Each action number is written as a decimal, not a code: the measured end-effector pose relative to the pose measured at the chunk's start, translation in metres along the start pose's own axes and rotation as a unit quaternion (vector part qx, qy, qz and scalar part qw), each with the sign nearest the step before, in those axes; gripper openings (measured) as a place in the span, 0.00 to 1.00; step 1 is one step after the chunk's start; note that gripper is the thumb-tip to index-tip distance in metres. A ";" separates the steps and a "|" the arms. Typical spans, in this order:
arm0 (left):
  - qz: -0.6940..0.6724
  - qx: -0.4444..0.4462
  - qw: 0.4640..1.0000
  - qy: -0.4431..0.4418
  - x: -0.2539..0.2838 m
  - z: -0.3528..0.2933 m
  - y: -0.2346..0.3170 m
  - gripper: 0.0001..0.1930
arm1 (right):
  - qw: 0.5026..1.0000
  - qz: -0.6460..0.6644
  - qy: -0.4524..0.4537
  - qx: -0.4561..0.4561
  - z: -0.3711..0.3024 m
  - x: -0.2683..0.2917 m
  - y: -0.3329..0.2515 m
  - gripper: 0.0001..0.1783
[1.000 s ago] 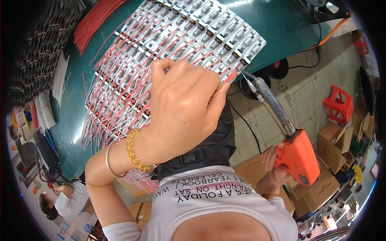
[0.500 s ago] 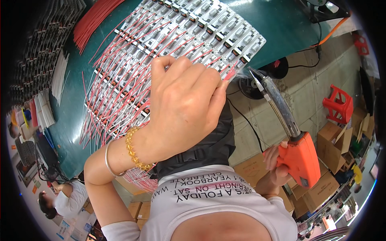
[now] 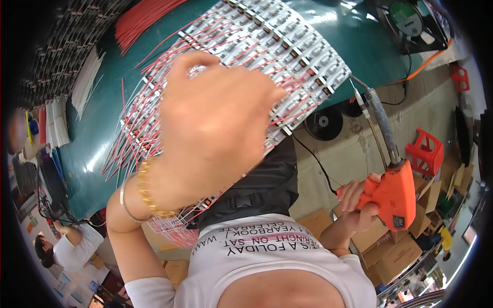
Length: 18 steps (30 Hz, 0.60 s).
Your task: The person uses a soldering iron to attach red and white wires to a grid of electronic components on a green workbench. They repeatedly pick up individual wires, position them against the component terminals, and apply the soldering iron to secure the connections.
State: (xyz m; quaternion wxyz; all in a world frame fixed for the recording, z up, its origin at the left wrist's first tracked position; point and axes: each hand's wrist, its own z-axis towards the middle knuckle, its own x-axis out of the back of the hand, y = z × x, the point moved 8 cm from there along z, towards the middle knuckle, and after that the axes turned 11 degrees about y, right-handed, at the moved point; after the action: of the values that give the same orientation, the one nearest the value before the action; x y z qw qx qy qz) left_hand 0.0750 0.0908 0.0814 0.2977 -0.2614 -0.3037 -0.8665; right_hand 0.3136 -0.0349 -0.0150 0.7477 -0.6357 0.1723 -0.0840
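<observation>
My left hand [image 3: 215, 118], blurred by motion, is above a panel of small metal circuit boards [image 3: 303, 56] with its fingers curled. Its fingertips are mostly hidden; blurred red streaks lie beside them, and I cannot make out what they hold. Many thin red wires [image 3: 141, 126] and white ones trail off the panel's left side. My right hand [image 3: 359, 203] is wrapped round the grip of an orange soldering gun [image 3: 393, 197]. The gun's long metal barrel [image 3: 382, 126] and thin feed tube point up, with the tip close to the panel's right corner.
The panel rests on a green table [image 3: 92, 159], with bundles of red wires [image 3: 141, 23] and white wires [image 3: 84, 84] at the far left. A fan [image 3: 408, 23] stands far right. Black reels [image 3: 323, 123], a red stool [image 3: 426, 151] and cardboard boxes [image 3: 395, 256] are at the right.
My left hand has moved left, away from the soldering gun's tip. The panel appears further right and the gun slightly right in view. A wisp of smoke near the tip is gone.
</observation>
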 end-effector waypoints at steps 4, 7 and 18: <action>0.120 0.101 0.987 0.022 0.051 -0.001 -0.060 0.04 | 1.000 0.015 -0.023 -0.009 0.006 -0.007 0.001 0.40; 0.186 0.202 0.962 0.001 0.084 -0.008 -0.119 0.07 | 0.999 0.039 0.001 0.005 0.009 0.001 0.004 0.41; 0.201 0.413 0.879 -0.125 0.104 -0.090 -0.173 0.13 | 0.987 -0.069 -0.085 0.117 0.032 -0.033 -0.017 0.36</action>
State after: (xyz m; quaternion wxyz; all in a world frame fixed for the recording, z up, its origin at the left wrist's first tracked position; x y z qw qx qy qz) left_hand -0.1376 0.1028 0.0216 0.5065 -0.2761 -0.6093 -0.5441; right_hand 0.2958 0.0031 0.0111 0.8216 -0.5587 0.0525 -0.1004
